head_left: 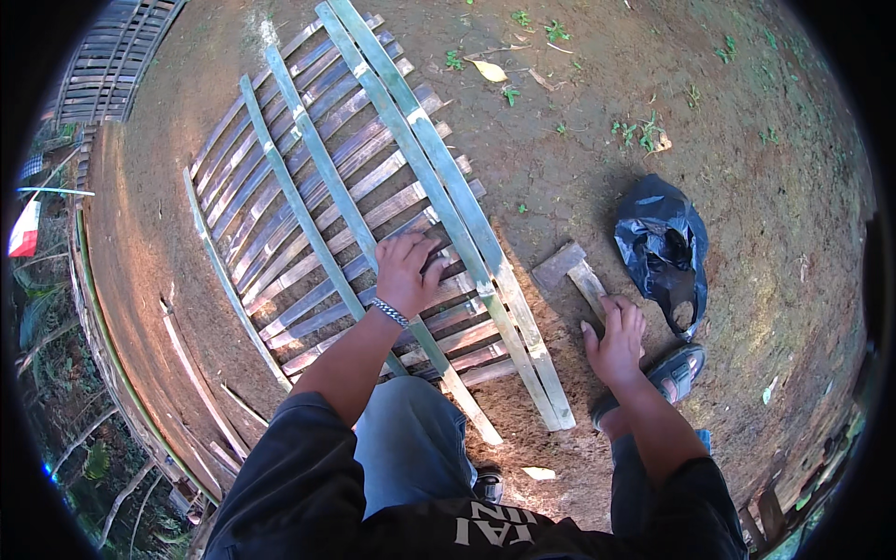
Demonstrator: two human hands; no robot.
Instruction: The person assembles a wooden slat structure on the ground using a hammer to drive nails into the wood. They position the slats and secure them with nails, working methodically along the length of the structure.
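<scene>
The bamboo lattice panel [327, 187] lies flat on the bare dirt ground [579, 168], running from near the person's knees away to the far left. The left hand [409, 271] rests on its near slats, fingers spread and pressing down. The right hand [616, 341] closes on the wooden handle of a hammer [571, 271] lying just right of the panel; whether that grip is fully shut I can't quite tell. Best to keep the left hand's weight steady so the slats don't shift. A black plastic bag [665, 247] sits further right.
</scene>
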